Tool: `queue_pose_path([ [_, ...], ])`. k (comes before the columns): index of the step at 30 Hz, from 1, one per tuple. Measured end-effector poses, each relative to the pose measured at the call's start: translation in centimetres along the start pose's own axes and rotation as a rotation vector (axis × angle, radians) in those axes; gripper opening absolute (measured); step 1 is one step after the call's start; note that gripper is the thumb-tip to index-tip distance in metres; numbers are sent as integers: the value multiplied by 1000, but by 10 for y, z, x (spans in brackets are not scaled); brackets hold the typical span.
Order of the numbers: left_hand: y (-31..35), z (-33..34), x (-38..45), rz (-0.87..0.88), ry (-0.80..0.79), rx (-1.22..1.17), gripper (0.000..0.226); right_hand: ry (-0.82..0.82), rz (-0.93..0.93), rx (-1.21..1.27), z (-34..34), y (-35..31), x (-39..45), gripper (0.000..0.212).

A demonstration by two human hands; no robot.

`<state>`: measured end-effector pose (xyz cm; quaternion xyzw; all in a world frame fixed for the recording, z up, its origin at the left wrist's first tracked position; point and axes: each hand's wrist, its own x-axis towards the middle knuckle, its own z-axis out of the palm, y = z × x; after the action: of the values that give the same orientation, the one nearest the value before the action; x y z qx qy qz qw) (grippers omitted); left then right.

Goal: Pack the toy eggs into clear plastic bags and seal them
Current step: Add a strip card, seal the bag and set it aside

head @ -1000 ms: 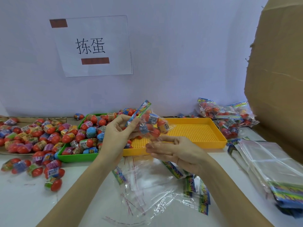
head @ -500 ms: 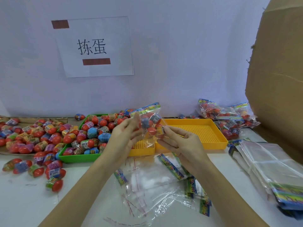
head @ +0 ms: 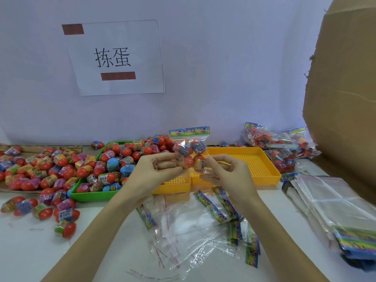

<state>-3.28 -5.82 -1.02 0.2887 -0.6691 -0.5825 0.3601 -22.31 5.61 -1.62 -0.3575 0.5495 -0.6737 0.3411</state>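
Head view: since a second ago you have turned the filled bag point(head: 189, 148) upright, so its printed header strip now runs level across the top instead of slanting, and your right hand point(head: 225, 176) has risen from below to meet it. Your left hand point(head: 156, 171) pinches the bag's lower left edge, fingers curled; your right hand pinches the lower right corner between thumb and forefinger. The bag hangs above the seam where the two trays meet.

That bag is thin, glossy clear film with a bright cartoon-printed band, bulging around several smooth red and blue toy eggs wrapped in printed labels. More loose eggs point(head: 42, 171) spread over the counter at 9 o'clock and fill the shallow green tray point(head: 91, 195). The yellow tray point(head: 264, 169) at 2 o'clock is rigid plastic with a perforated floor. Crinkled empty bags point(head: 193, 231) lie flat at 6 o'clock, a neater stack of bags point(head: 333, 208) at 4 o'clock, and finished packs point(head: 276, 147) are heaped at 1 o'clock.

You work on a white counter point(head: 26, 251) against a pale wall bearing a paper sign point(head: 116, 58) taped at two spots; a brown cardboard box point(head: 345, 98) stands at 3 o'clock.
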Motion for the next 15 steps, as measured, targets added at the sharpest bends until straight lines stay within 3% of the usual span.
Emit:
queue_pose_path([
  [3, 0, -4, 0, 13, 33, 23, 34, -102, 19, -116, -8, -3, 4, 23],
  [7, -2, -4, 1, -5, 11, 10, 33, -203, 54, -92, -15, 1, 9, 25],
  [11, -1, 5, 1, 30, 1, -56, 35, -98, 38, -58, -25, 4, 15, 22],
  [15, -3, 8, 3, 85, 103, 40, 27, 24, -83, -241, -37, 1, 21, 22],
])
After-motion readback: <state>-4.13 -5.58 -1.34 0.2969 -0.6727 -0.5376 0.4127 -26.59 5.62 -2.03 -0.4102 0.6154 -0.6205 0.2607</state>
